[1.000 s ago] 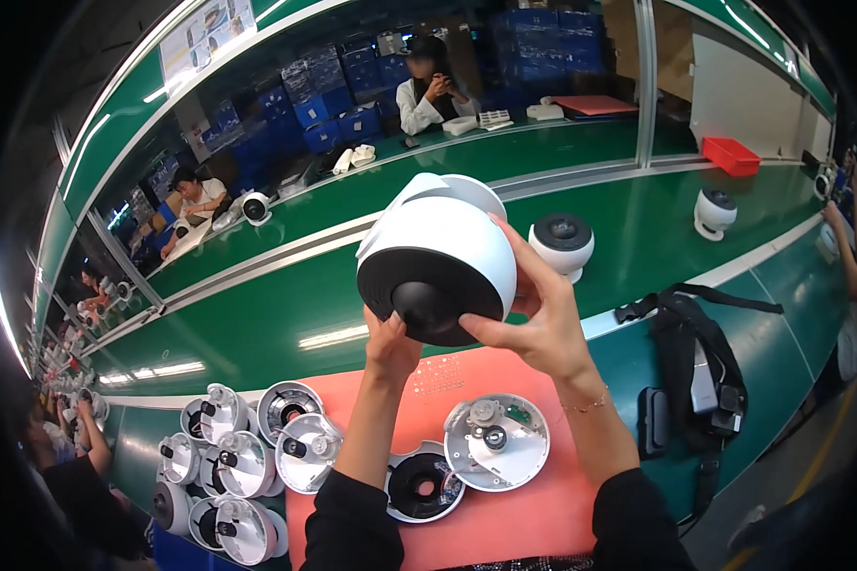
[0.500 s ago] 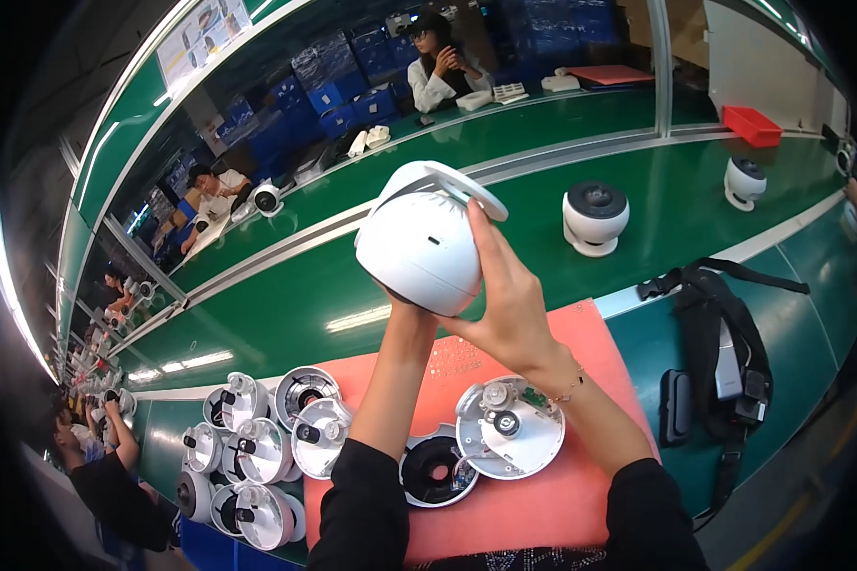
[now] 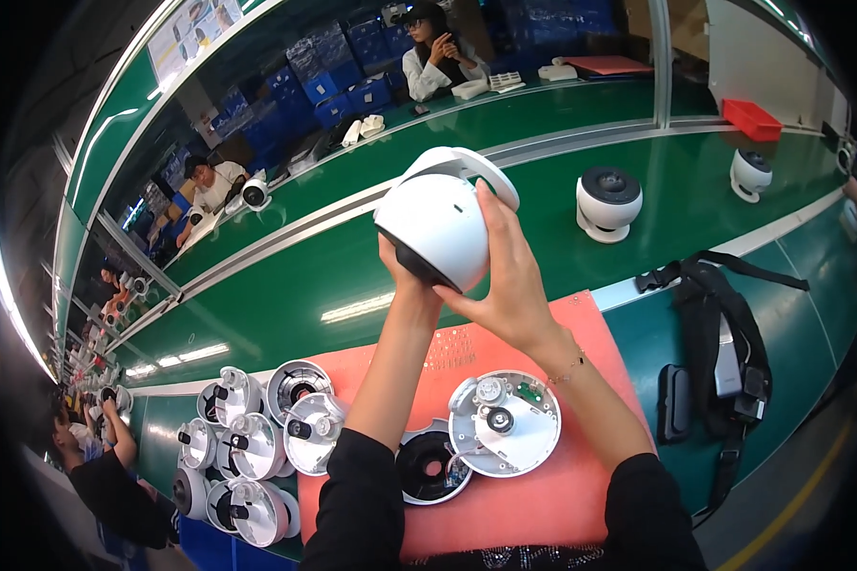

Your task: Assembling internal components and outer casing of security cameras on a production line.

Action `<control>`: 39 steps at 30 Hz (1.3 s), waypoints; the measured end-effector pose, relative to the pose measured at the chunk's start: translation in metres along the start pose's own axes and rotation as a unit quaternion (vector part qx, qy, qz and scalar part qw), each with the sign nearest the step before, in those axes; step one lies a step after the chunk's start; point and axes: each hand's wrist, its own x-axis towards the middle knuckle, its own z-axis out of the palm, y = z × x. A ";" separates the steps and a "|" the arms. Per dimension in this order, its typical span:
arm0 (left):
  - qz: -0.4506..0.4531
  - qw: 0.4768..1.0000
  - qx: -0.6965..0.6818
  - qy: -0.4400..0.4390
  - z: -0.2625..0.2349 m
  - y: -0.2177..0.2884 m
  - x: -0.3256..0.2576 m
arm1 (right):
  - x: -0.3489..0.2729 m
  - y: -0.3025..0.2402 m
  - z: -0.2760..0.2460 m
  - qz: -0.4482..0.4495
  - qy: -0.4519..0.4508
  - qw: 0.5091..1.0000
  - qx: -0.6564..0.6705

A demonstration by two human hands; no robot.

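Observation:
Above the workbench I hold a white ball-shaped device with a curved stand arm and a dark face turned down to the lower left. My left hand supports it from below, its fingers mostly hidden behind the ball. Along its right side, my right hand is closed, thumb under the ball and fingers up by the round stand. Beneath my forearms on the pink mat lies an opened device: a white half-shell with a motor-like part and green board, wired to a black-lined half.
Several opened white shells cluster at the left. Two finished-looking ball devices stand on the green belt. A black strap harness lies at the right, with a red bin beyond. Co-workers sit across and at left.
Both hands have moved slightly right and up with the ball device, tilting it so more of its dark face shows. The view has shifted a little.

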 end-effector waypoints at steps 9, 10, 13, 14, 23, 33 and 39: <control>0.031 0.994 0.032 0.098 -0.008 0.020 -0.004 | 0.002 -0.002 -0.004 0.070 -0.010 0.996 0.059; 0.049 0.995 0.040 0.078 -0.010 0.022 -0.004 | 0.001 -0.001 -0.004 0.033 0.005 0.999 0.033; 0.078 0.993 0.058 0.062 -0.006 0.026 -0.007 | -0.001 0.002 -0.003 -0.017 0.024 1.000 0.004; 0.095 0.992 0.063 0.057 -0.005 0.026 -0.009 | -0.002 0.004 -0.001 -0.031 0.030 0.999 0.001; -0.153 0.952 0.226 0.137 0.002 0.036 -0.030 | -0.006 0.075 -0.015 0.554 -0.050 0.683 0.474; -0.013 0.979 0.199 0.034 0.041 0.117 -0.136 | -0.028 0.131 -0.021 0.583 -0.087 0.773 0.236; 0.176 0.980 0.094 0.006 0.035 0.174 -0.206 | -0.005 0.032 -0.014 0.227 -0.048 0.972 -0.017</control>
